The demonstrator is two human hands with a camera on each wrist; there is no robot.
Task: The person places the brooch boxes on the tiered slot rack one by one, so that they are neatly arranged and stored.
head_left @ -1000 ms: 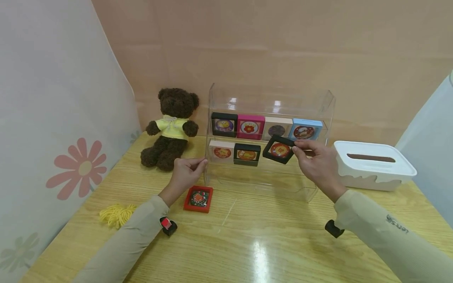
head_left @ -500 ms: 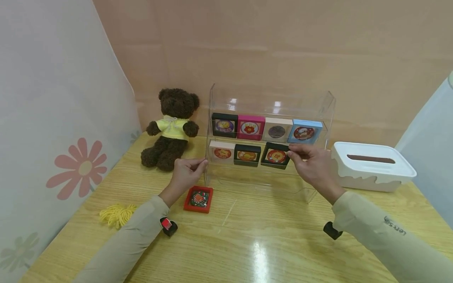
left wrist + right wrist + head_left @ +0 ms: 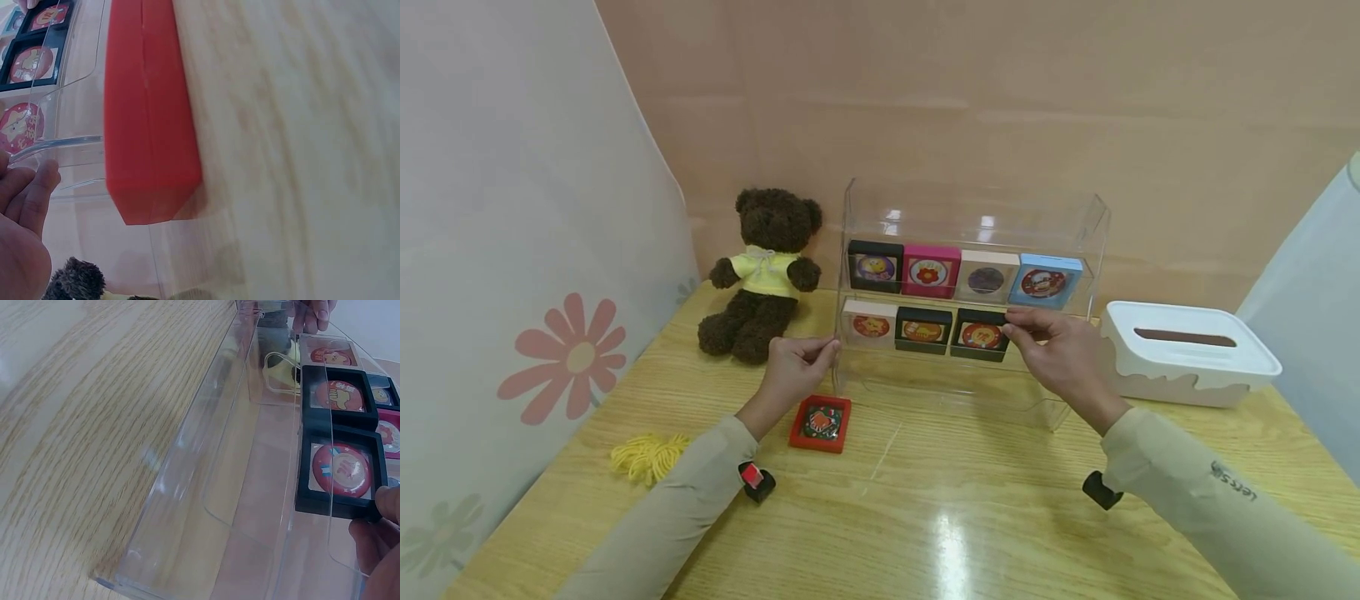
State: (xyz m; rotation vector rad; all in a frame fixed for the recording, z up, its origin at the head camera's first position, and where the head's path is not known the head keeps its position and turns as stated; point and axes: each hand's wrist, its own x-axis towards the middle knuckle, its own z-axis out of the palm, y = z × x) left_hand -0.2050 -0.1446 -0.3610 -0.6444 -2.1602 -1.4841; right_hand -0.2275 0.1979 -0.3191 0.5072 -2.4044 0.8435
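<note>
A clear acrylic display rack stands on the wooden table, with small framed badges on two tiers. My right hand pinches the right edge of a black frame with a red round badge, which stands in the lower tier beside another black frame. In the right wrist view, thumb and fingers are at a corner of that black frame. My left hand pinches the rack's left side edge. Just below it, a red frame lies on the table; it looms large in the left wrist view.
Along the upper tier stand black, magenta, beige and light blue frames. A brown teddy bear in a yellow top sits left of the rack. Yellow yarn lies near the left forearm. A white tissue box stands at the right.
My right hand has lowered the black frame from a tilted position in front of the rack into the lower tier, where it now stands upright. The left hand has stayed at the rack's edge.
</note>
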